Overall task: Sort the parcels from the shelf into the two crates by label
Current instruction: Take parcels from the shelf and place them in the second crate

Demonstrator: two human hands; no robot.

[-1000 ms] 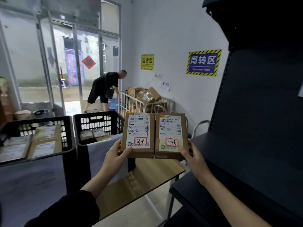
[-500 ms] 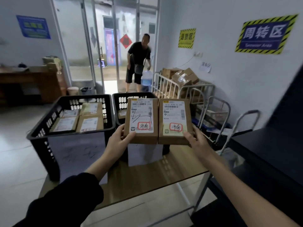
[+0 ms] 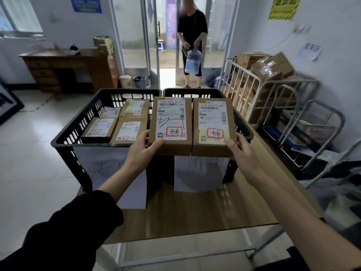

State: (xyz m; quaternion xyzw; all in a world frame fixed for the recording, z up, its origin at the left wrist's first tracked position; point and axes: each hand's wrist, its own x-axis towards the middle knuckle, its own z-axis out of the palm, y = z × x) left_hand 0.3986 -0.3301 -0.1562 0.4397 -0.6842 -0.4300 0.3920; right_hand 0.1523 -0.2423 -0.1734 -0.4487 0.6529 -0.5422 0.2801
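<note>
Two brown cardboard parcels sit side by side in my hands, held up over the crates. My left hand (image 3: 143, 147) grips the left parcel (image 3: 170, 126) by its lower left corner. My right hand (image 3: 241, 151) grips the right parcel (image 3: 214, 126) at its lower right corner. Both parcels carry white labels with the same red-boxed handwritten mark. The left black crate (image 3: 78, 132) holds several labelled parcels. The right black crate (image 3: 243, 128) is mostly hidden behind the held parcels. Each crate has a white handwritten sheet on its front.
The crates stand on a wooden table (image 3: 195, 212). White metal trolleys (image 3: 273, 98) with cardboard boxes stand at the right. A person (image 3: 192, 36) carrying a water jug stands in the doorway. A wooden desk (image 3: 64, 69) is at the back left.
My view has swung left from the dark shelf to face the crates. Both parcels, still in my hands, now hang over the crates. The person at the door has stood up with the jug.
</note>
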